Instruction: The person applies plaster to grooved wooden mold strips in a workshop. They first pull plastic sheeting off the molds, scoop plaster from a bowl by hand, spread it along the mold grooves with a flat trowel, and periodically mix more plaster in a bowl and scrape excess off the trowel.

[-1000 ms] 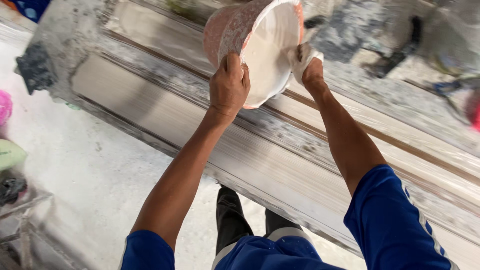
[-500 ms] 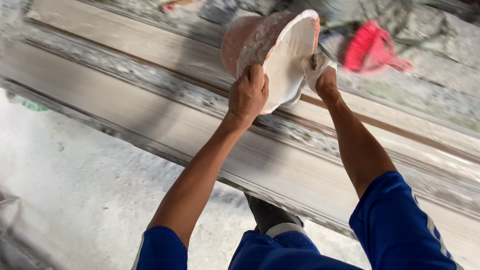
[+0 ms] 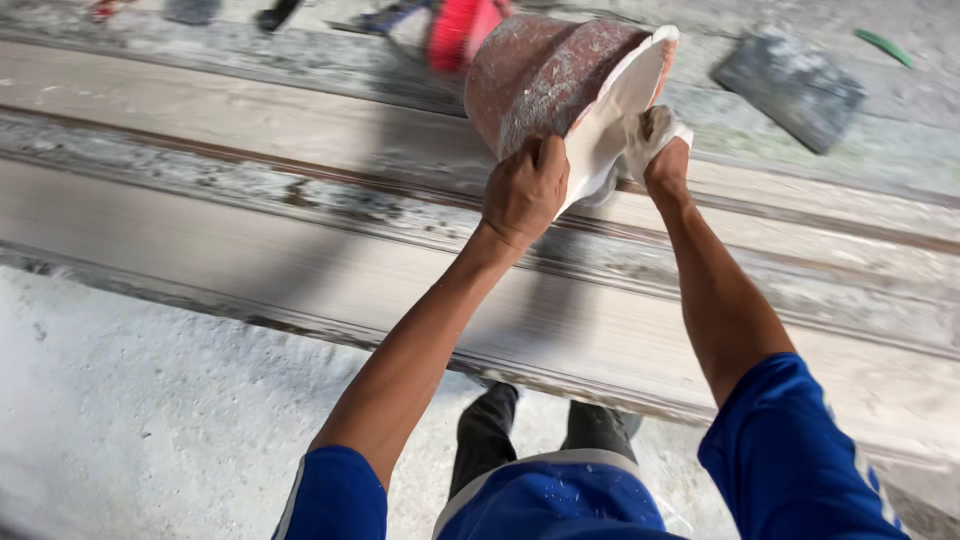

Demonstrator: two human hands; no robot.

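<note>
Over long plaster-crusted moulding boards (image 3: 250, 130), left hand (image 3: 524, 190) fingers clamp the tilted bucket (image 3: 560, 85); plaster-coated right hand (image 3: 655, 145) curls inside.

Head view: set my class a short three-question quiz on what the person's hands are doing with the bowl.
1. True or false: the pink bowl is tipped on its side above the long moulded strip.
2. Which hand is coated in white plaster: A left, B right?
3. Where does the left hand grip the bowl?

Key: 1 true. 2 B; the right hand reaches to the bowl's white inside. 3 At the lower rim, fingers curled over its edge.
</note>
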